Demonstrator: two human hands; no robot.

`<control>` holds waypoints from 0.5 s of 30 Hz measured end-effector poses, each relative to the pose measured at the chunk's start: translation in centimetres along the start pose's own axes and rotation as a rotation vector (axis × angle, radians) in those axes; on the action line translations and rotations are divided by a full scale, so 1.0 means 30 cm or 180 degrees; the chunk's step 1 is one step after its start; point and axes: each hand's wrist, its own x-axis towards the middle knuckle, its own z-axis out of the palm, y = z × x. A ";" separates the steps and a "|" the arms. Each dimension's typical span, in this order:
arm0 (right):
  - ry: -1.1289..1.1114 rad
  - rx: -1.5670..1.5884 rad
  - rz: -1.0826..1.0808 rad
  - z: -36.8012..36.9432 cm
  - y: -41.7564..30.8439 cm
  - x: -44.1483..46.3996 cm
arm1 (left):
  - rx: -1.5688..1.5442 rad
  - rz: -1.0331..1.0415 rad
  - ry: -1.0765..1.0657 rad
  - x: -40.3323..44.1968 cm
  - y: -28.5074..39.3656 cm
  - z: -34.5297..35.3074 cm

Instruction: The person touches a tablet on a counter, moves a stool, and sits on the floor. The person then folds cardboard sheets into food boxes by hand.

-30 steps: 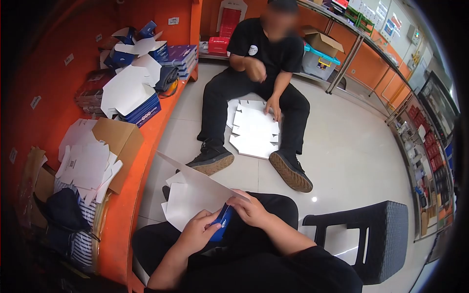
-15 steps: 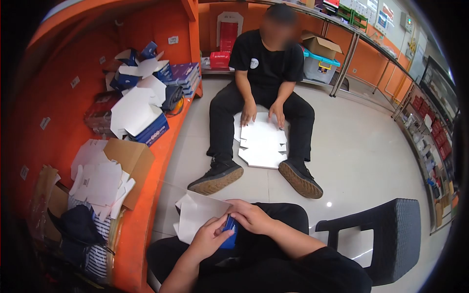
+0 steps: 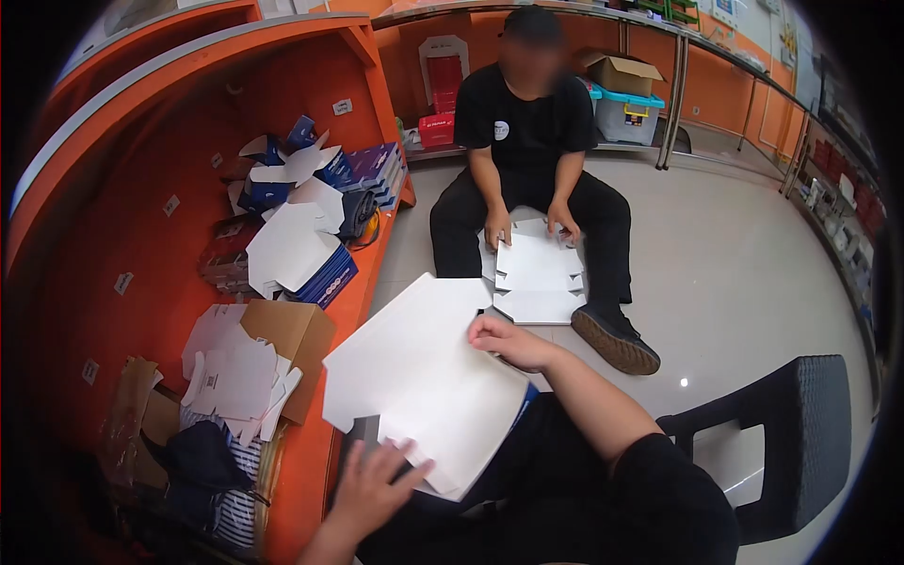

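Observation:
A folding cardboard box (image 3: 414, 363), white inside with blue showing along its right edge, lies opened out and tilted over my lap. My right hand (image 3: 513, 344) is at its far right edge, fingers curled together against the cardboard at a small dark notch. Near the closest left corner, my left hand (image 3: 381, 485) has its fingers spread, the tips over a small folded-up flap. Slight blur softens those fingers. Across from me, a seated person in black has both hands on a stack of flat white box blanks (image 3: 537, 268) on the floor.
To my left, an orange shelf (image 3: 325, 386) holds blue-and-white boxes (image 3: 306, 250), a brown carton (image 3: 292, 348) and white cardboard pieces (image 3: 235, 363). A black stool (image 3: 800, 447) stands at right. Behind the person is a clear bin with a turquoise lid (image 3: 626, 118).
The box has gone from partly folded, held between both hands, to opened out wide. My hands have moved apart, the right one farther away and the left one nearer. My view has shifted left.

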 end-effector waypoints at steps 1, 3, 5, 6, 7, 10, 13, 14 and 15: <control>-0.0163 -0.0038 0.0011 0.022 0.004 0.018 | -0.0044 0.0294 0.0007 0.006 0.020 0.033; -0.0536 0.0239 0.0209 0.061 0.031 0.049 | -0.0388 0.0577 -0.0333 -0.004 0.029 0.110; -0.0634 0.0246 0.0114 0.087 0.110 0.082 | -0.0966 0.0560 -0.0984 -0.016 0.025 0.193; -0.0577 -0.0041 0.0155 0.088 0.137 0.094 | -0.0877 0.0416 -0.1120 -0.012 0.034 0.208; -0.0561 -0.0445 0.0019 0.071 0.163 0.095 | -0.0779 0.0270 -0.1250 -0.001 0.045 0.222; -0.0232 -0.0800 0.0129 -0.028 0.135 0.042 | -0.0832 -0.0300 -0.1336 0.026 0.068 0.265; -0.0948 -0.0766 0.0995 -0.029 0.009 -0.045 | -0.1183 -0.0977 -0.1534 0.066 0.100 0.280; -0.1319 -0.0995 0.1034 -0.006 0.000 -0.055 | -0.1284 -0.1096 -0.1593 0.080 0.101 0.276; -0.1690 -0.1236 0.1063 0.024 0.001 -0.066 | -0.1378 -0.1220 -0.1643 0.098 0.101 0.266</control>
